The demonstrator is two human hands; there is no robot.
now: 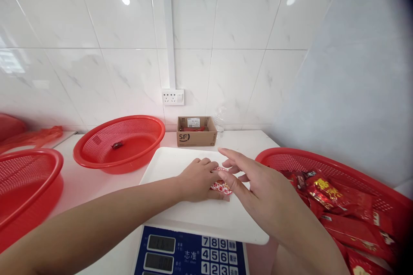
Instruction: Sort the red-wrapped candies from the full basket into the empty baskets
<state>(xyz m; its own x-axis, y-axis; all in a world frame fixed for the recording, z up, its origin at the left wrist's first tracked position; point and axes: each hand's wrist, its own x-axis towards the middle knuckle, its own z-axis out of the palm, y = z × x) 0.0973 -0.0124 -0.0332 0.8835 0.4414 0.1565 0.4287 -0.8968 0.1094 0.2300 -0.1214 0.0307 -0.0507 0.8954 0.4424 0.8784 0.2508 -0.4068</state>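
Observation:
My left hand (197, 178) rests on the white tray (171, 167) of a weighing scale, its fingers curled over a small red-and-white wrapped packet (221, 185). My right hand (254, 184) hovers just to the right of it with the fingers stretched out and apart, the fingertips touching the same packet. Most of the packet is hidden under both hands.
The scale's blue keypad and displays (190, 253) face me. A red basket (338, 197) full of red snack packets stands at right. Another red basket (121, 144) with one small item sits behind left, a third (26, 184) at far left. A small cardboard box (196, 131) stands by the tiled wall.

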